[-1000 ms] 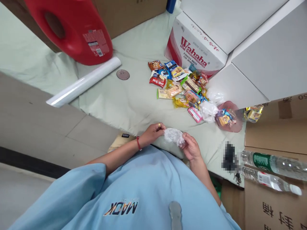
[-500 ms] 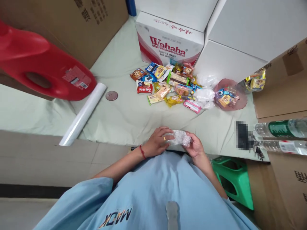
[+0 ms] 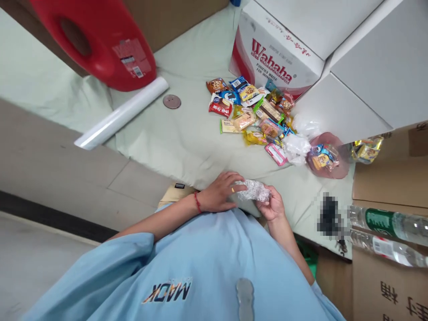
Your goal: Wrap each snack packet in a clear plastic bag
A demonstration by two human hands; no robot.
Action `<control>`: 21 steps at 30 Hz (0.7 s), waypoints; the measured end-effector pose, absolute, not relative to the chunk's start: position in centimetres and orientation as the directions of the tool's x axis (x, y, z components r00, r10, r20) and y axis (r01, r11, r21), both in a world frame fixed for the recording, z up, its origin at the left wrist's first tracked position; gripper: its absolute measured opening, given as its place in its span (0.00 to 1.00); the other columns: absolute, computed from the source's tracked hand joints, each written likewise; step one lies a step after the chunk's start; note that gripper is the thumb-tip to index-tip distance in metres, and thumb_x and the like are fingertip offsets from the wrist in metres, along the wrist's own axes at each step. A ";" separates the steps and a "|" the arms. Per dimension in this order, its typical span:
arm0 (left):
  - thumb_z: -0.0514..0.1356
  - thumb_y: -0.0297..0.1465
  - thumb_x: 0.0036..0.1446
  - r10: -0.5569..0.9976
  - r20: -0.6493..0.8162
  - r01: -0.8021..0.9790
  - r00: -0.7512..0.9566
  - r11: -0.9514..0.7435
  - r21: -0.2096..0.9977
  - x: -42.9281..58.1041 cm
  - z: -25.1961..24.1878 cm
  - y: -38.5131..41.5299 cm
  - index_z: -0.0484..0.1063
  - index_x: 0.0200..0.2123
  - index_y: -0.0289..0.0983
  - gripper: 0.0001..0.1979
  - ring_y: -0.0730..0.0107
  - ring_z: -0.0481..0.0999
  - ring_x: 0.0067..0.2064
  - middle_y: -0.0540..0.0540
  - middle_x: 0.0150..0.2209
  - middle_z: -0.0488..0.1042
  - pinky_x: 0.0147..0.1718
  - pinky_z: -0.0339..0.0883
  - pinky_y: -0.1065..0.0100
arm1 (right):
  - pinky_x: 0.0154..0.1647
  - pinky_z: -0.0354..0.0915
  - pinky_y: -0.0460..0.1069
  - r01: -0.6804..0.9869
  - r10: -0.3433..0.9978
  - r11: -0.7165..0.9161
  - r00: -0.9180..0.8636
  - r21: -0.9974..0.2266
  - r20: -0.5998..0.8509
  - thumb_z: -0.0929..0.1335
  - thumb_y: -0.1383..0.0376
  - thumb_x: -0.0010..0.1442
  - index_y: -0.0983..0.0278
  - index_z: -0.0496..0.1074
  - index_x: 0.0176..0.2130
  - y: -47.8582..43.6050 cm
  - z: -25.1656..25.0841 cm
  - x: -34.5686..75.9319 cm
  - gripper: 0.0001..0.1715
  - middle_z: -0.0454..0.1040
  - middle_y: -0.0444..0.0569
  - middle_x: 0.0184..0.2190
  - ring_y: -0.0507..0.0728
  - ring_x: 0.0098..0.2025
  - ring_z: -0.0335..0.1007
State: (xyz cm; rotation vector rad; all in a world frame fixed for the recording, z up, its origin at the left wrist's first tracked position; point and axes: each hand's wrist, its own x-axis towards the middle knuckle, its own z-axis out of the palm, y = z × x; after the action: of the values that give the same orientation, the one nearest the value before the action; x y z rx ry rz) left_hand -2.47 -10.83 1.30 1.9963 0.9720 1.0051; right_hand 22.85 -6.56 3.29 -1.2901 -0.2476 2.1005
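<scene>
A small crumpled bundle of clear plastic wrap is between my hands, close to my body at the table's front edge. My left hand, with a ring and a red wrist string, holds the bundle's left end with bent fingers. Thumb and fingers of my right hand pinch its right end. What is inside the wrap cannot be made out. Beyond my hands lies a heap of small packaged snacks, in colourful wrappers.
A white plastic roll and round brown disc lie left, near a red jug. At right are a pink bowl with snacks, clear bags and two bottles. A Wahaha box stands behind.
The view has turned and shifted, so the table things appear tilted. Both hands still hold the bundle, with only slight finger movement.
</scene>
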 end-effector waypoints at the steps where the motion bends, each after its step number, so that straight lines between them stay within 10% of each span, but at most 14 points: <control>1: 0.67 0.39 0.58 0.857 0.314 0.332 0.408 -0.460 0.824 -2.4 1.4 -10.8 0.77 0.52 0.46 0.19 0.47 0.68 0.62 0.39 0.58 0.74 0.64 0.58 0.44 | 0.09 0.52 0.40 -0.415 0.616 -0.772 -0.303 -0.481 -0.727 0.74 0.66 0.51 0.63 0.75 0.34 -6.3 3.3 22.9 0.07 0.72 0.41 0.23 0.48 0.19 0.59; 12: 0.56 0.40 0.68 0.974 -0.021 0.333 0.225 -0.057 0.941 -3.2 1.9 -9.9 0.75 0.38 0.40 0.12 0.63 0.75 0.41 0.45 0.37 0.77 0.44 0.69 0.62 | 0.27 0.67 0.45 -0.489 0.859 -0.489 -0.123 -0.722 -0.498 0.75 0.40 0.57 0.60 0.73 0.34 -10.5 4.4 17.9 0.27 0.74 0.44 0.33 0.52 0.31 0.67; 21: 0.60 0.47 0.63 0.959 -0.132 0.199 0.250 0.083 0.977 -1.9 2.9 -9.7 0.74 0.34 0.40 0.16 0.66 0.74 0.37 0.49 0.32 0.77 0.41 0.68 0.65 | 0.30 0.61 0.46 -0.133 0.916 -0.401 -0.075 -0.906 -0.394 0.79 0.51 0.54 0.60 0.75 0.33 -10.3 3.3 16.9 0.18 0.70 0.39 0.25 0.51 0.27 0.62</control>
State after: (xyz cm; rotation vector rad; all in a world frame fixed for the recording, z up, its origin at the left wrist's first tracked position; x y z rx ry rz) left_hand -1.89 -9.66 2.93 1.3752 1.1902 0.8384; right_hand 16.94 -10.33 3.35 -1.3634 -0.9088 1.6058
